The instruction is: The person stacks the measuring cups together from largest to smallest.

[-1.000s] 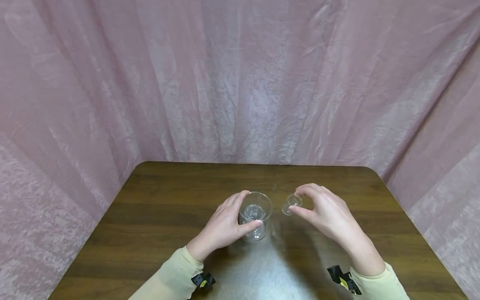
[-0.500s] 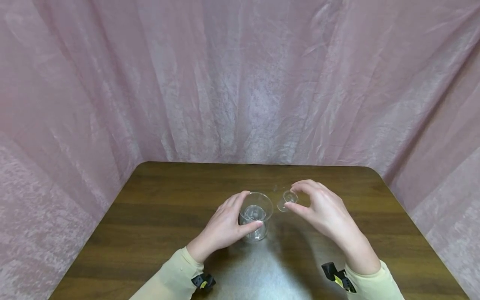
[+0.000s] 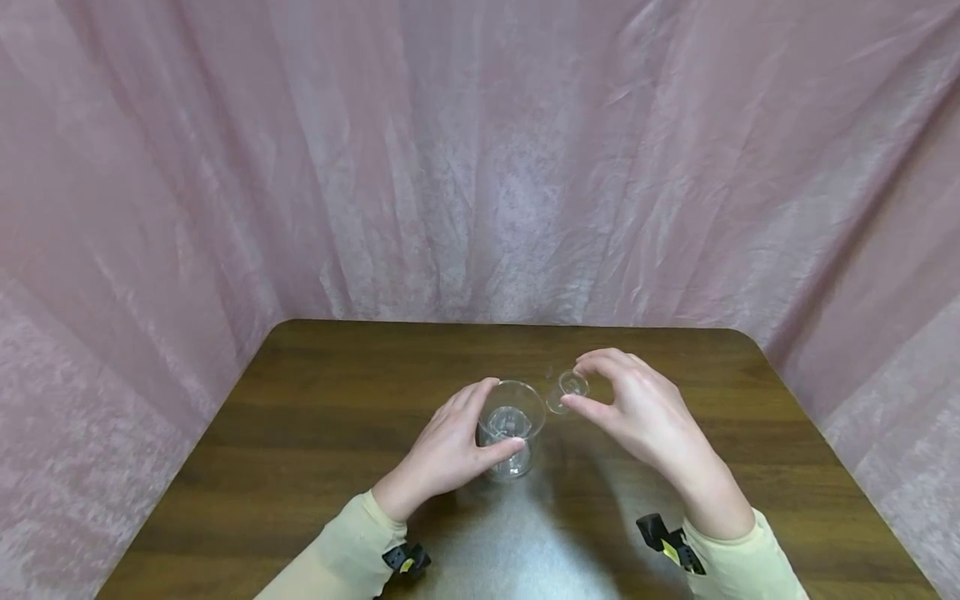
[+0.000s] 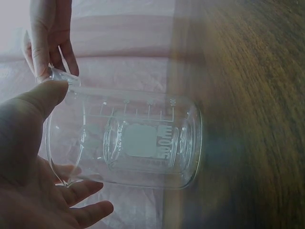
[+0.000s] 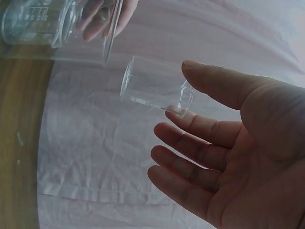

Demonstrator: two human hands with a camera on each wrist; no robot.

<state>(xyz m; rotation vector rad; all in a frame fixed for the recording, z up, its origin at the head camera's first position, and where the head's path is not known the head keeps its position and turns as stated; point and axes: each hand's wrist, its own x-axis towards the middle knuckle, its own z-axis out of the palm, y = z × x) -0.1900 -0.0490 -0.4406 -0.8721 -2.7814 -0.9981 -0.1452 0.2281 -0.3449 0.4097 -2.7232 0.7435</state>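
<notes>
A large clear glass beaker [image 3: 531, 408] with white scale marks stands upright on the table. My left hand [image 3: 450, 446] grips it near the rim, thumb on the near side and fingers round the far side. Inside it sits a smaller glass beaker [image 4: 140, 138], also marked in white, as the left wrist view shows. My right hand [image 3: 656, 412] pinches a tiny clear beaker [image 5: 155, 86] between thumb and index finger, its other fingers spread loosely. This tiny beaker is held in the air, tilted, just right of the large beaker's rim.
The wooden table [image 3: 337, 400] has rounded far corners. Pink velvet curtains [image 3: 480, 167] hang behind it and along both sides. A black wrist device [image 3: 671, 543] sits at the right cuff and another black device [image 3: 407, 558] at the left. A faint pale speck [image 5: 20, 138] lies on the tabletop.
My right hand has moved left and slightly away from me with the tiny beaker, closer to the large beaker's rim. The left hand and large beaker have stayed in place.
</notes>
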